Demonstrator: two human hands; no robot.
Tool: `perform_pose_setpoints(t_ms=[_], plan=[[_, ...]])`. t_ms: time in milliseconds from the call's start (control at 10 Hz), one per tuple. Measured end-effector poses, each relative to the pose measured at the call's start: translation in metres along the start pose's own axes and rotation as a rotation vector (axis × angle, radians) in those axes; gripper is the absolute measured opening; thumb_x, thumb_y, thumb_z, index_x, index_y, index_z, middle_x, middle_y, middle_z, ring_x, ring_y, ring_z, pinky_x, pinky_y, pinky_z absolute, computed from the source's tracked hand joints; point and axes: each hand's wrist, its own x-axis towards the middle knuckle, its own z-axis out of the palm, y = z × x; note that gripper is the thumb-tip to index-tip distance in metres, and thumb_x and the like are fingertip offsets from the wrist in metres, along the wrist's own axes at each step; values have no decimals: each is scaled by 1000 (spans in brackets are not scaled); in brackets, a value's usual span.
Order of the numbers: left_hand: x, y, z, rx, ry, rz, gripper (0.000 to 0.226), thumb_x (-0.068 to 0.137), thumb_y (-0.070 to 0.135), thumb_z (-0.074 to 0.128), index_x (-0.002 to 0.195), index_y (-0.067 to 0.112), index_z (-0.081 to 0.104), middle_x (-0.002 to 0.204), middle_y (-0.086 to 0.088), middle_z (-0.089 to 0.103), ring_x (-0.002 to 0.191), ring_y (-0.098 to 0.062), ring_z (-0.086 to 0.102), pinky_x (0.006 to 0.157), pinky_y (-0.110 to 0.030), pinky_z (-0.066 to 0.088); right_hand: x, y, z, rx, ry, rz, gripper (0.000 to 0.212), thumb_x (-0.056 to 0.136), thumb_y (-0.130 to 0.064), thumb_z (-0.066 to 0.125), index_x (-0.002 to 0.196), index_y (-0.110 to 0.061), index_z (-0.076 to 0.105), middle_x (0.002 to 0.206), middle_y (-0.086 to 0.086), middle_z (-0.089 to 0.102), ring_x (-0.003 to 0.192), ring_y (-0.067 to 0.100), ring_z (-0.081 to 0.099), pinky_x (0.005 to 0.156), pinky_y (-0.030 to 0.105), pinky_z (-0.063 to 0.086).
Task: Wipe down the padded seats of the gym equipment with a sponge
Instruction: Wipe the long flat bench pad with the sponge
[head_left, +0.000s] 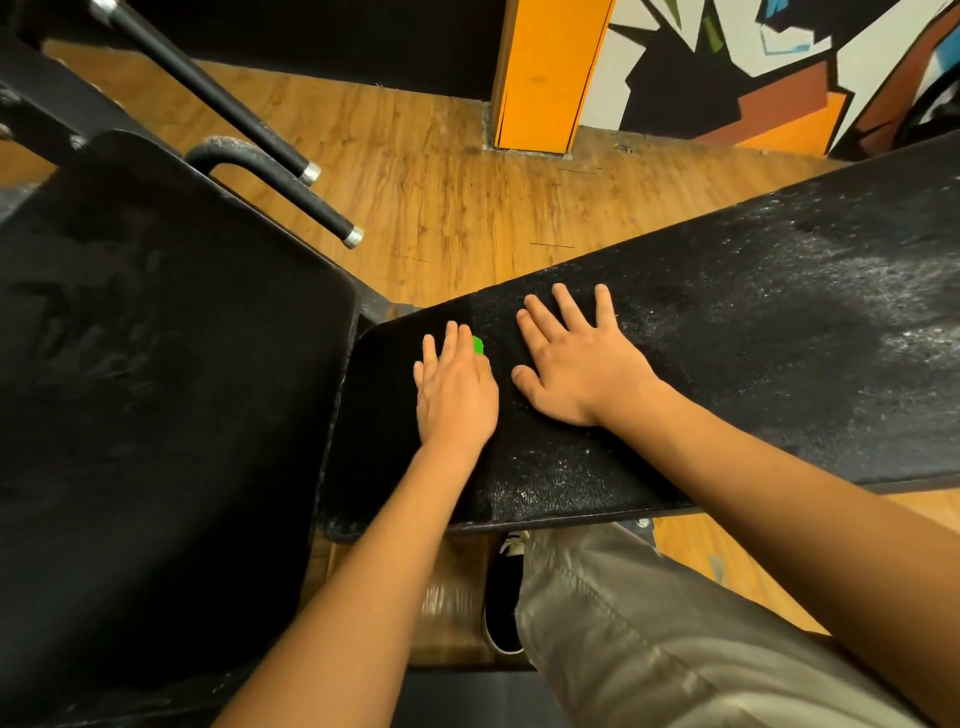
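A long black padded bench seat (753, 353) runs from centre to the right, with pale dusty streaks on its right part and a darker patch at its near-left end. My left hand (454, 395) lies flat on that end with straight fingers, pressing down on a green sponge (477, 345); only a small green corner shows beside the fingers. My right hand (576, 364) rests beside it, palm down and fingers spread, holding nothing. A second, larger black pad (156, 374) fills the left side.
Black metal bars with silver ends (306, 169) and a curved tube (218, 150) stick out behind the left pad. An orange pillar (545, 73) and a painted wall stand at the back. My leg (649, 634) and shoe (506, 587) are below the bench on the wooden floor.
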Motion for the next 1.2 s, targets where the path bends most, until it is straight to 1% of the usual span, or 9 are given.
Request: perform_pose_setpoints(t_ms=[200, 400, 500, 600, 700, 900, 1000, 1200], plan=[[63, 13, 1, 7, 7, -7, 53, 110, 27, 27, 161, 16, 20, 169, 0, 14, 156, -26, 0, 125, -47, 3, 2, -1, 4, -9, 23, 4, 77, 103, -59, 9, 163, -13, -1, 171, 7, -6, 156, 35, -12, 120, 68, -5], [75, 10, 4, 39, 2, 25, 54, 110, 29, 26, 162, 17, 16, 170, 1, 11, 156, -23, -3, 127, -45, 3, 2, 0, 5, 5, 26, 6, 75, 103, -58, 9, 163, -13, -1, 171, 7, -6, 156, 34, -12, 120, 68, -6], [63, 7, 0, 43, -17, 52, 55, 110, 28, 25, 162, 15, 13, 170, -1, 6, 156, -22, -4, 127, -43, 2, 2, 0, 4, 7, 18, 6, 75, 103, -58, 10, 163, -13, -1, 171, 7, -6, 156, 34, -13, 120, 68, -6], [39, 2, -3, 46, -31, 75, 54, 110, 28, 25, 161, 14, 13, 170, -3, 5, 156, -22, -3, 126, -42, 2, 1, 0, 3, 12, 9, 6, 76, 103, -58, 10, 163, -13, -1, 171, 7, -7, 156, 34, -13, 120, 68, -6], [-2, -6, -4, 32, -25, 100, 54, 111, 28, 25, 161, 13, 13, 170, -5, 5, 156, -20, -3, 126, -40, 3, 0, 0, 0, 20, -7, 3, 76, 103, -58, 10, 163, -13, -1, 171, 6, -7, 156, 34, -13, 120, 68, -6], [-82, -18, -7, 1, -23, 122, 54, 110, 28, 25, 161, 16, 13, 170, -2, 5, 156, -15, -3, 126, -36, 1, -2, -1, -4, 24, -24, 6, 75, 104, -58, 11, 163, -14, -1, 171, 6, -7, 156, 34, -12, 120, 67, -7], [-104, -20, -7, -10, -18, 112, 53, 110, 28, 25, 161, 17, 13, 169, 0, 5, 155, -12, -3, 125, -34, 0, -3, 0, -6, 24, -27, 10, 75, 104, -58, 11, 163, -14, -1, 171, 6, -6, 156, 34, -12, 120, 67, -7], [-94, -20, -5, -10, -23, 109, 52, 111, 26, 25, 161, 16, 14, 169, -1, 7, 156, -13, -1, 125, -34, 1, -2, -2, -4, 12, -22, 12, 75, 104, -58, 11, 163, -14, 0, 171, 6, -6, 156, 34, -11, 120, 67, -6]])
